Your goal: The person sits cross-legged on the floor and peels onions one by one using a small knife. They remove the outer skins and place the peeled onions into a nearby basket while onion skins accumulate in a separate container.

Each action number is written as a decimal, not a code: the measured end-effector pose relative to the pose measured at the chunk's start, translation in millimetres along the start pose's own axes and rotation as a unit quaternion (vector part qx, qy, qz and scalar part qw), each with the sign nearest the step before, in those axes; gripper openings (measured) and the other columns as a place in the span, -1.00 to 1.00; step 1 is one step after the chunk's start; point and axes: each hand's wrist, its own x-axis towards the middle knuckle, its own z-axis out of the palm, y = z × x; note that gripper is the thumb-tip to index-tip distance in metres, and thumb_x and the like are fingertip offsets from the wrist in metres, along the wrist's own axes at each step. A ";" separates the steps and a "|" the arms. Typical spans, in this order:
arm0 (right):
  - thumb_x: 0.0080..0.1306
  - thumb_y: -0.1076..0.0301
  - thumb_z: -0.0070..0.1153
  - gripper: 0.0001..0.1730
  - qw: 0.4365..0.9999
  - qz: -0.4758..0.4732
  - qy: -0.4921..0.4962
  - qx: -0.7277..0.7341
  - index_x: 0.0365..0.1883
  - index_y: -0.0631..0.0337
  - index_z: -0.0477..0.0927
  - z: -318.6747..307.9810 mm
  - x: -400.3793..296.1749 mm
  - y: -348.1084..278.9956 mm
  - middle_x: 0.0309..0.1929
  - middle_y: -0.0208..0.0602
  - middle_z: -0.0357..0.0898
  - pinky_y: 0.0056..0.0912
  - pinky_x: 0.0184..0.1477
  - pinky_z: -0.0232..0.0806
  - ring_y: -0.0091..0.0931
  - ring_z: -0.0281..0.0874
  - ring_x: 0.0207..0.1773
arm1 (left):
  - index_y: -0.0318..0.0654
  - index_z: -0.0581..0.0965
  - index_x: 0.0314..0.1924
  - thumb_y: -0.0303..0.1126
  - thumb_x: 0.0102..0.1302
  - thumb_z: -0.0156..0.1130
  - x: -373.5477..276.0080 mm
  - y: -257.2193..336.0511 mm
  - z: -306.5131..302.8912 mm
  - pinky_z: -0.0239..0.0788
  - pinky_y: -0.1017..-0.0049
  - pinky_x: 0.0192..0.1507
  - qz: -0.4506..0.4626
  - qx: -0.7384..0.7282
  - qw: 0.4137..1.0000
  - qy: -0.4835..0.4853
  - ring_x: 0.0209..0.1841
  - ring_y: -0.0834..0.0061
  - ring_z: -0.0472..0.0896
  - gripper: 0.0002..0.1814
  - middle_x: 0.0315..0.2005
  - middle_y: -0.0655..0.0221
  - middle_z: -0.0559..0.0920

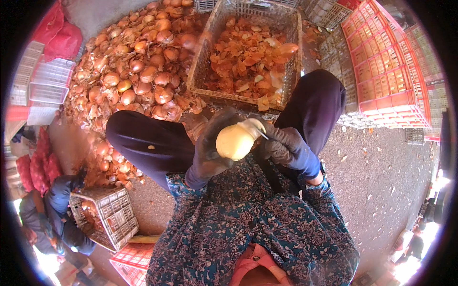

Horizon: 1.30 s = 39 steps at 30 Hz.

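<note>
A peeled pale-yellow onion point(234, 142) rests in my left hand point(207, 153), which wears a dark glove and curls round its left and lower sides. My right hand point(286, 146), gloved too, grips a small knife point(263, 133); its handle is hidden in the fingers. The thin blade lies against the onion's upper right end, where a strip of whitish skin point(254, 125) stands loose. Beyond my knees is a dirty plastic crate point(198, 77) holding dry onion skins point(243, 57) and some pale onions.
A large heap of unpeeled onions point(143, 68) spreads left of the crate. Stacked red crates point(383, 64) stand at right. At lower left, a person point(53, 214) sits beside a tilted crate point(118, 218), with red mesh sacks point(37, 168) behind. Scraps litter the ground point(375, 171).
</note>
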 end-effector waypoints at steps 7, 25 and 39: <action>0.58 0.28 -0.09 -0.44 0.994 0.033 0.082 0.062 0.50 0.16 0.24 11.0 8.8 8.1 -0.48 -0.52 0.42 -0.63 -0.45 0.19 -0.67 0.27 -0.50 | -0.41 0.23 0.42 0.07 0.02 0.58 -3.6 -7.4 -6.8 0.27 0.17 0.37 -0.072 -0.118 0.990 0.011 0.37 0.15 0.39 0.12 0.33 0.06 0.38; 0.45 0.26 0.12 -0.37 0.977 -0.050 0.092 -0.186 0.46 0.10 0.33 20.0 17.0 13.7 -0.03 0.03 0.64 -0.33 -0.20 0.51 -0.18 0.68 -0.26 | -0.41 0.15 0.47 -0.20 0.13 0.34 7.1 6.9 8.1 0.33 0.35 0.26 -0.166 -0.136 0.974 0.067 0.21 0.31 0.51 -0.04 0.19 0.16 0.50; 0.54 0.22 -0.02 -0.30 0.942 0.121 0.240 -0.199 0.54 0.29 0.08 -24.1 32.2 42.1 -0.10 -0.14 0.62 -0.47 -0.06 0.40 -0.55 0.50 -0.19 | -0.21 0.05 0.53 -0.15 0.07 0.52 7.4 7.3 8.7 0.52 0.17 0.19 -0.082 -0.184 0.977 0.071 0.25 0.16 0.53 0.13 0.29 0.14 0.42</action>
